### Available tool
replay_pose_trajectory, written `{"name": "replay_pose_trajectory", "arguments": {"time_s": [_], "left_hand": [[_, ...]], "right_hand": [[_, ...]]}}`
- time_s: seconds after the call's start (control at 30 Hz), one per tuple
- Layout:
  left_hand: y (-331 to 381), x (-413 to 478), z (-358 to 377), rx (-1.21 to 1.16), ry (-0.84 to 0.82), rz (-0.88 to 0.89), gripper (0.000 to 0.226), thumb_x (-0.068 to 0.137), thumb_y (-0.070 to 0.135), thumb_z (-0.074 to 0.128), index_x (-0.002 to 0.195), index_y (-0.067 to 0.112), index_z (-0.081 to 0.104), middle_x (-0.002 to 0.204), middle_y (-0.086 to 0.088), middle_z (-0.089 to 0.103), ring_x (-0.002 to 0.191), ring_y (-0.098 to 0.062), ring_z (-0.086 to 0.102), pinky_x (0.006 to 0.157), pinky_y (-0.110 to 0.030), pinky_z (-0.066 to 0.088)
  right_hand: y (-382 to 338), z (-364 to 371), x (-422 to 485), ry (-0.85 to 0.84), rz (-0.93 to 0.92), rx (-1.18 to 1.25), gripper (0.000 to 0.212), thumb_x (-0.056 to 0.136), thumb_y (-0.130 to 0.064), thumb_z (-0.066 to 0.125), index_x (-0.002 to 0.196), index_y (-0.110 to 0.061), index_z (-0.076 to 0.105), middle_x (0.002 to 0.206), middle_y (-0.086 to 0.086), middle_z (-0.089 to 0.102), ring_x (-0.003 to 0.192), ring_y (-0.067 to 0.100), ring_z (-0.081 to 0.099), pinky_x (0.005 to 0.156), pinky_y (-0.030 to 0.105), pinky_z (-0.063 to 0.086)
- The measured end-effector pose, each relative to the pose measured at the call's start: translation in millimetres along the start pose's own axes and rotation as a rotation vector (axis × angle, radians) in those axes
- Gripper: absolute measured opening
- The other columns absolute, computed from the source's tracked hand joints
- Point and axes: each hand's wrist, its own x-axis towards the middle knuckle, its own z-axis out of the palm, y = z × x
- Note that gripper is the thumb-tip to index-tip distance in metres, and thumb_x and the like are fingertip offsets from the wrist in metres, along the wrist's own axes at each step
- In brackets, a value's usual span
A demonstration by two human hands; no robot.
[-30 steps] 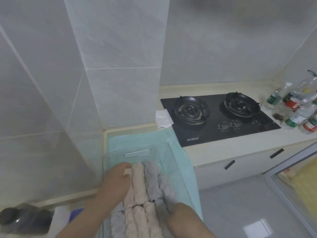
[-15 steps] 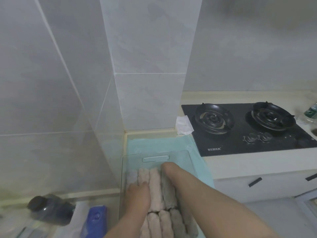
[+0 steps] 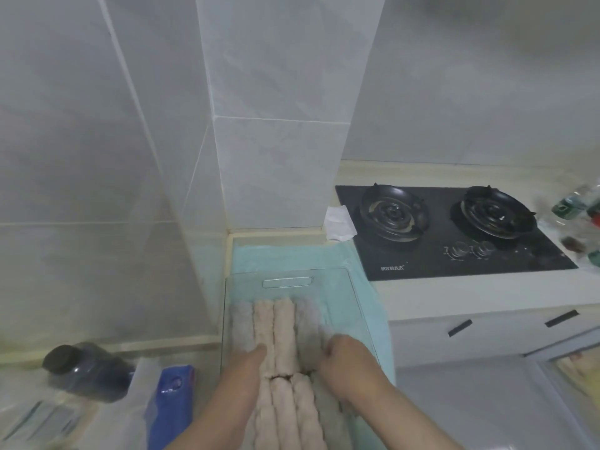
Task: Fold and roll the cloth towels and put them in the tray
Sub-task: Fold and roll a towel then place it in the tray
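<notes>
L hand (image 3: 245, 363) + R hand (image 3: 349, 357) both down on rolled towels (image 3: 284, 329) in clear tray (image 3: 324, 280).
L hand lies flat, fingers straight, pressing rolls on its side. R fingers bent down onto grey rolls, too blurry to tell if gripping. Rolls packed side by side in 2 rows, under and ahead of both hands, pink ones between them. Tray sits on teal cloth (image 3: 285, 258) on table (image 3: 454, 295). Stove (image 3: 454, 232) ahead-right of R hand, well apart. Blue pack (image 3: 172, 404) just left of L forearm.

Black gas hob (image 3: 454, 232) beside a white tissue (image 3: 339, 224); dark jar (image 3: 81, 368) left.
</notes>
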Motion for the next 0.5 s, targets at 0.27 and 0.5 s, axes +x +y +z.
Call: {"name": "replay_pose_trajectory", "arguments": {"time_s": [0.27,0.5], "left_hand": [[-33.7,-23.3,14.0,1.053,-0.002,0.024,0.063,0.091,0.018,0.036,0.151,0.013,0.017,0.158,-0.013,0.007,0.146,-0.028,0.013,0.118,-0.034,0.015],[-38.7,-32.5,30.7,1.345,-0.028,0.001,0.070,0.091,0.016,0.031,0.153,0.032,0.000,0.159,-0.001,-0.021,0.146,-0.032,-0.014,0.120,-0.045,0.002]], "right_hand": [[27.1,66.9,-14.2,-0.118,-0.015,-0.343,0.055,0.095,-0.016,0.036,0.147,-0.024,0.020,0.142,0.018,0.027,0.121,0.031,0.051,0.098,0.036,0.042],[30.9,69.3,-4.2,-0.213,0.083,-0.330,0.050,0.095,-0.020,0.042,0.141,-0.005,0.033,0.145,0.023,0.036,0.131,0.033,0.041,0.109,0.038,0.036]]}}
